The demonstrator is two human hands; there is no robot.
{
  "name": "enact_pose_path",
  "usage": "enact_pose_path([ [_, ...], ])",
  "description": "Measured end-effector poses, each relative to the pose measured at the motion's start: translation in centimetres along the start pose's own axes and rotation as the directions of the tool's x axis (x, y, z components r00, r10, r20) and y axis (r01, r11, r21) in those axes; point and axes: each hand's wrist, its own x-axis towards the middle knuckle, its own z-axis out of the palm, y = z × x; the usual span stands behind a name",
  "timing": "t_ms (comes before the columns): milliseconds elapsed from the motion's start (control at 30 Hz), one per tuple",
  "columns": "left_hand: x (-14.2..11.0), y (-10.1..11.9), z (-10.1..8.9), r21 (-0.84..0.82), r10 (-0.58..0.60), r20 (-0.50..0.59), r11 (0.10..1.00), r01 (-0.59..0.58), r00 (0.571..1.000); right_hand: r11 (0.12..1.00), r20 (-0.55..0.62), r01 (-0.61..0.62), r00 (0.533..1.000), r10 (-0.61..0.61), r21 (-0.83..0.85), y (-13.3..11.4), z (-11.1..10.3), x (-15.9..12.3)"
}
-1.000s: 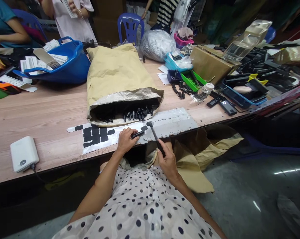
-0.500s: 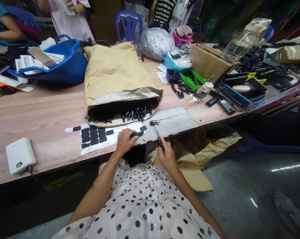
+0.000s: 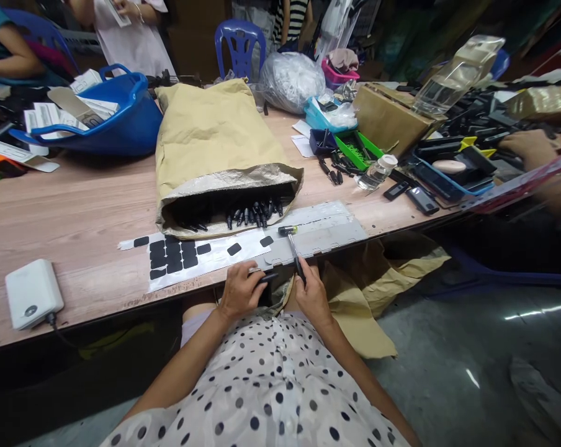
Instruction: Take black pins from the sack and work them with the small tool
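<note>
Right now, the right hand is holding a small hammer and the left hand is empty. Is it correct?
Not quite: the left hand is not empty. The head view shows it holding a slim black piece. The right hand does hold a small hammer.

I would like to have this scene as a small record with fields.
left hand: holds a slim black piece
right hand: grips a small hammer by its handle
gray board: beneath the hammer's head
paper sack: open toward the person, black parts inside
white sheet: bears black patches
</note>
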Motion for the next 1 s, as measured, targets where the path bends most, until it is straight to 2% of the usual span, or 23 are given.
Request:
enact_pose_path([
  [67,-1.3,0.9,0.5,-0.061,0.093,0.059,0.994,-0.089,0.994,1.0,0.001,0.0,1.0,0.0,-0.003,0.0,0.0,0.0],
  [133,-2.1,1.3,1.2,-0.145,0.111,0.165,0.986,-0.087,0.98,1.0,-0.002,0.001,1.0,-0.001,-0.001,0.0,0.0,0.0],
  [200,-2.4,1.2,1.9,-0.177,0.034,0.282,0.984,0.018,0.959,1.0,-0.003,0.004,1.0,-0.004,0.009,0.1,0.1,0.0],
  [267,-2.5,0.8,2.6,-0.146,-0.091,0.375,0.977,0.156,0.923,1.0,-0.003,0.006,1.0,-0.006,0.023,0.1,0.1,0.0],
  [367,-2.7,0.2,3.5,-0.096,-0.24,0.465,0.943,0.318,0.852,0.999,-0.008,0.016,1.0,-0.016,0.038,0.2,0.2,0.0],
  [433,-2.9,0.1,3.8,-0.094,-0.277,0.507,0.924,0.371,0.816,0.999,-0.015,0.024,1.0,-0.024,0.039,0.3,0.3,0.0],
  [533,-2.6,0.8,3.4,-0.134,-0.248,0.559,0.915,0.382,0.791,0.999,-0.015,0.023,1.0,-0.023,0.032,0.2,0.3,0.0],
  [667,0.0,2.2,0.8,-0.338,-0.143,0.598,0.848,0.409,0.789,1.0,-0.001,-0.005,1.0,0.005,0.014,0.1,0.2,0.0],
  [733,2.2,2.2,-0.7,-0.415,-0.174,0.541,0.796,0.441,0.823,1.0,0.003,-0.01,1.0,0.01,0.005,0.1,0.2,0.0],
  [767,3.3,1.9,-1.3,-0.419,-0.235,0.478,0.785,0.456,0.846,1.0,0.004,-0.007,1.0,0.007,0.005,0.1,0.2,0.0],
  [833,5.7,0.3,-2.1,-0.35,-0.422,0.259,0.797,0.491,0.869,1.0,0.001,0.006,1.0,-0.006,0.011,0.2,0.2,0.0],
  [867,6.8,-0.8,-2.2,-0.29,-0.513,0.123,0.8,0.525,0.85,1.0,-0.002,0.014,1.0,-0.014,0.017,0.2,0.2,0.0],
  [933,8.7,-3.2,-2.2,-0.169,-0.631,-0.12,0.774,0.611,0.766,0.999,-0.009,0.025,1.0,-0.025,0.027,0.2,0.3,0.1],
  [1000,10.2,-5.4,-2.0,-0.092,-0.688,-0.231,0.72,0.688,0.689,0.999,-0.014,0.026,1.0,-0.026,0.029,0.3,0.3,0.1],
])
